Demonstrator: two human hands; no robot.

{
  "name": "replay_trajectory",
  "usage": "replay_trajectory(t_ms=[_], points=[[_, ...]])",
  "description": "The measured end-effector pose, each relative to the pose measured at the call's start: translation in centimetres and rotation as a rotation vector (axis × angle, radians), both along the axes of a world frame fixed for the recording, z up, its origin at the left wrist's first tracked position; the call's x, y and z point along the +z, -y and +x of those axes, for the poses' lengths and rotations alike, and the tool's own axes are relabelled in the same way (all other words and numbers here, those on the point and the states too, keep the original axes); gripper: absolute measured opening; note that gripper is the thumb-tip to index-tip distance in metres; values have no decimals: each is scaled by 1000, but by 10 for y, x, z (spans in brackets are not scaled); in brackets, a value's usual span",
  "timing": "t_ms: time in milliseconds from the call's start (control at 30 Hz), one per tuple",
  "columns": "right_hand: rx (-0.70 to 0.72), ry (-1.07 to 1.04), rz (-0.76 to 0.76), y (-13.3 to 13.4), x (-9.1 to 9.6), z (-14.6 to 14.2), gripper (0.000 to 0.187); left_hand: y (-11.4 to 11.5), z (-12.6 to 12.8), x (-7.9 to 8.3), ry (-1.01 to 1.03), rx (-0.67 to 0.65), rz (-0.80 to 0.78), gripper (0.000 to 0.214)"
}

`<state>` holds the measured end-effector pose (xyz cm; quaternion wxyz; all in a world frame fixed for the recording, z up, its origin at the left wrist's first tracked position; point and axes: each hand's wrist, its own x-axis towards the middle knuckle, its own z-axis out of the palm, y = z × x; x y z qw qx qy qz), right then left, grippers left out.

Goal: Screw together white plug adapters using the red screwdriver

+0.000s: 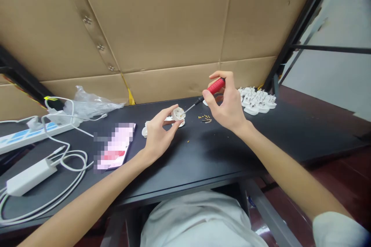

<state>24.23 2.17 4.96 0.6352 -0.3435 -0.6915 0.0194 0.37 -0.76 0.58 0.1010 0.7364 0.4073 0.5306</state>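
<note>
My left hand [159, 133] pinches a small white plug half [178, 114] just above the black table [220, 150], open side up. My right hand [227, 104] grips a screwdriver with a red handle [216, 86]; its dark shaft slants down-left and the tip rests in the plug half. A few tiny brass screws [205, 118] lie on the table between the hands. Other white plug pieces [145, 130] lie just left of and under the held part.
A heap of white plugs [257, 100] sits at the back right. A phone [116, 146] lies left of my left hand. Further left are a power strip [29, 134], a white charger [27, 177] with looped cables and a crumpled plastic bag [87, 104]. Cardboard [162, 26] walls the back.
</note>
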Motion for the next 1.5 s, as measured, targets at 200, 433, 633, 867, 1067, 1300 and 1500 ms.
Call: replay_trajectory(t_ms=[200,433,633,867,1067,1300,1500], points=[[99,27,-37,-4,0,1,59,-3,-2,-2,3,17,6,44],[-54,-23,43,-4,-3,1,51,1,1,0,9,2,13,44],[94,-12,-57,-6,-4,2,41,-1,-1,-1,0,26,7,45],[84,-3,-49,-3,0,0,57,-1,0,-1,16,11,17,44],[-38,-53,2,-2,-1,-1,43,1,1,0,-10,-5,36,43],[167,9,-62,-1,4,3,48,0,-1,-1,-7,41,13,45],[75,10,-19,-1,5,3,53,-1,0,-1,20,13,15,44]])
